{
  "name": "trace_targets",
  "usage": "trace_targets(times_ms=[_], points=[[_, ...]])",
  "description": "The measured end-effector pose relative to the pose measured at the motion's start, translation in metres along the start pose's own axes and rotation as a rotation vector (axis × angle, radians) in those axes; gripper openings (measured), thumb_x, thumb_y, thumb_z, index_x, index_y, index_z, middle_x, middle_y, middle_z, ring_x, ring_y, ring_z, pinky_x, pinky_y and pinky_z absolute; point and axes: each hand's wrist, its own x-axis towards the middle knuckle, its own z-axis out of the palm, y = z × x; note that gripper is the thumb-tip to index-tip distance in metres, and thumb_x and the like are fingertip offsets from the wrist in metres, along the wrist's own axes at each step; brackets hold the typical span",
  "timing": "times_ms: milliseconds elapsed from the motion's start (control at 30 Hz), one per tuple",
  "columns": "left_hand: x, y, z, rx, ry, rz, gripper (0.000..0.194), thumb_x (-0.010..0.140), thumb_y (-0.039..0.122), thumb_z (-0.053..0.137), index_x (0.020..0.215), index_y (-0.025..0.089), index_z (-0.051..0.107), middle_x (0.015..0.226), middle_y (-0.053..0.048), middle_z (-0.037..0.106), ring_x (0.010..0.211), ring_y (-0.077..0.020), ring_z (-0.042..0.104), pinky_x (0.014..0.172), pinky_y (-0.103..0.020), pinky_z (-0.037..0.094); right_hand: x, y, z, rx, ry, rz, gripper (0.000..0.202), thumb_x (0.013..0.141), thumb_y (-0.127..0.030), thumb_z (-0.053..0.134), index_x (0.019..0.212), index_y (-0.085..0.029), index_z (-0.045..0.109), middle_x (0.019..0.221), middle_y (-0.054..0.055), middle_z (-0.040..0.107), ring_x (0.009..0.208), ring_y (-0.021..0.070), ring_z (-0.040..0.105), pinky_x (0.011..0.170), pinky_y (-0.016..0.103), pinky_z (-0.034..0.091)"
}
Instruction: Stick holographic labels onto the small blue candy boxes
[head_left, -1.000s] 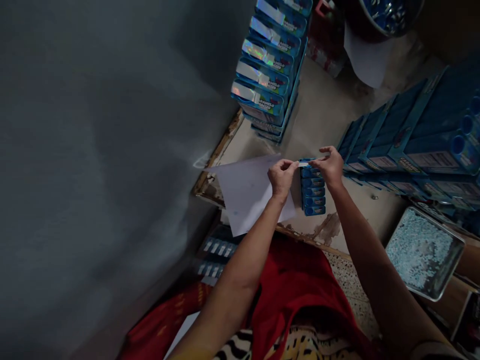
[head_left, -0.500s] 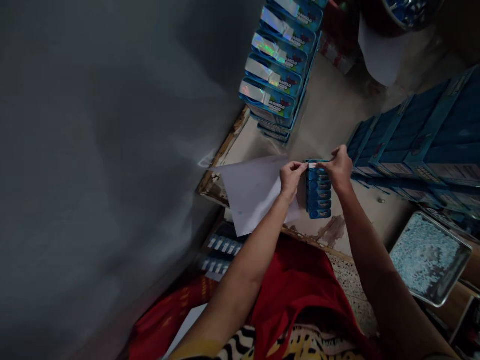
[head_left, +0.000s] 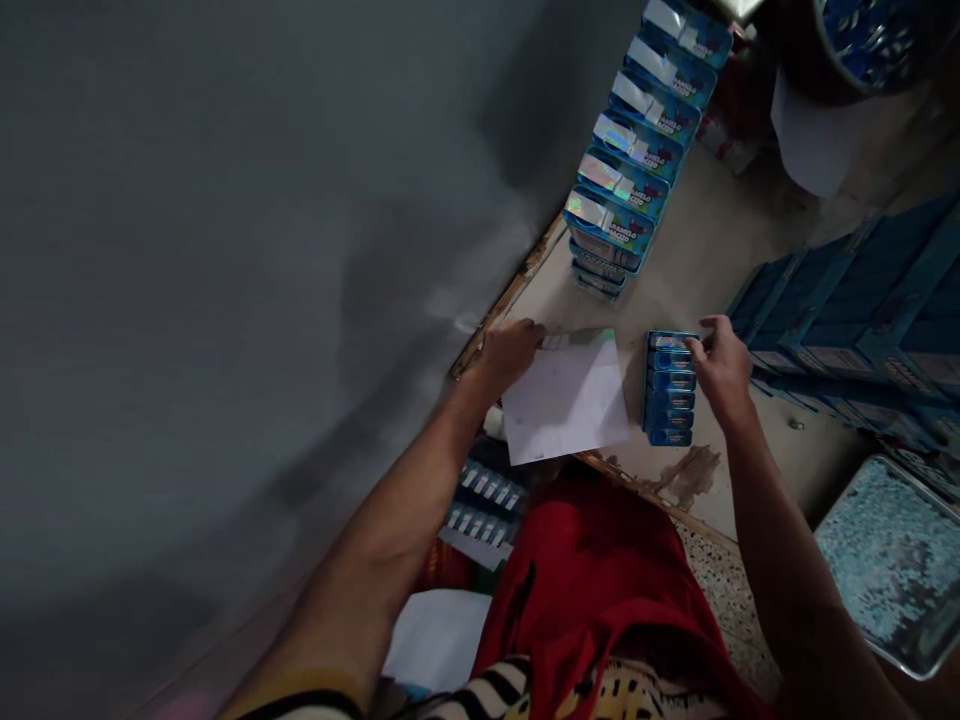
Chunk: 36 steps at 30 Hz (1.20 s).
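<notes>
My left hand (head_left: 512,352) is closed at the upper left corner of a white paper sheet (head_left: 564,405), with its fingertips on the sheet's edge. Shiny strips show along the top of that sheet. To the right of it stands a small blue box (head_left: 670,390) holding a row of blue packs, the farthest one bearing a pale shiny strip. My right hand (head_left: 724,368) is at the box's far right corner, thumb against the top pack, fingers apart and not wrapped around it.
Tall blue packs (head_left: 611,218) stand in a row by the wall (head_left: 300,250). Blue cartons (head_left: 847,310) are stacked at the right. A metal tray (head_left: 892,560) of pale blue pieces sits lower right, and a dark tub (head_left: 832,60) is at the far right. Worn table edge (head_left: 517,290) at left.
My left hand has left the box's far end and moved left to the paper sheet, which now lies turned. My right hand stays by the box's corner. The view has shifted.
</notes>
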Motion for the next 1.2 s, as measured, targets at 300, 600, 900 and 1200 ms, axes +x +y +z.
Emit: trace_targets(times_ms=[300, 600, 900, 1200], points=[[-0.070, 0.008, 0.049, 0.028, 0.034, 0.090, 0.021, 0.098, 0.016, 0.057, 0.111, 0.018, 0.073, 0.123, -0.020, 0.071, 0.117, -0.0366, 0.060, 0.102, -0.050, 0.045, 0.013, -0.097, 0.092, -0.471, -0.723, -0.554, 0.051, 0.084, -0.031, 0.085, 0.133, -0.026, 0.074, 0.134, 0.011, 0.076, 0.123, 0.0291, 0.066, 0.091, 0.033, 0.045], [-0.013, 0.000, 0.013, -0.415, -0.166, 0.104, 0.033, 0.094, 0.045, 0.066, 0.111, 0.019, 0.078, 0.107, -0.011, 0.078, 0.106, -0.0314, 0.070, 0.090, -0.035, 0.047, 0.014, -0.096, 0.103, -0.428, -0.644, -0.599, 0.023, 0.091, -0.020, 0.067, 0.107, -0.024, 0.083, 0.103, 0.004, 0.082, 0.106, 0.0237, 0.068, 0.091, 0.034, 0.037], [0.016, -0.018, 0.026, -0.869, -0.379, 0.136, 0.035, 0.078, 0.043, 0.064, 0.092, 0.015, 0.078, 0.092, -0.005, 0.079, 0.090, -0.0238, 0.067, 0.084, -0.030, 0.049, -0.042, -0.057, 0.145, -0.320, -0.337, -0.798, 0.047, 0.108, -0.017, 0.041, 0.149, -0.023, 0.063, 0.153, 0.014, 0.065, 0.137, 0.0326, 0.052, 0.117, 0.051, 0.029], [0.008, -0.023, 0.015, -0.544, -0.384, 0.070, 0.039, 0.083, 0.045, 0.060, 0.098, 0.017, 0.082, 0.087, -0.006, 0.077, 0.088, -0.0266, 0.069, 0.074, -0.030, 0.046, -0.096, -0.025, 0.137, -0.152, -0.334, -0.569, 0.023, 0.102, -0.027, 0.063, 0.121, -0.023, 0.075, 0.107, 0.010, 0.080, 0.108, 0.0282, 0.061, 0.105, 0.044, 0.035]])
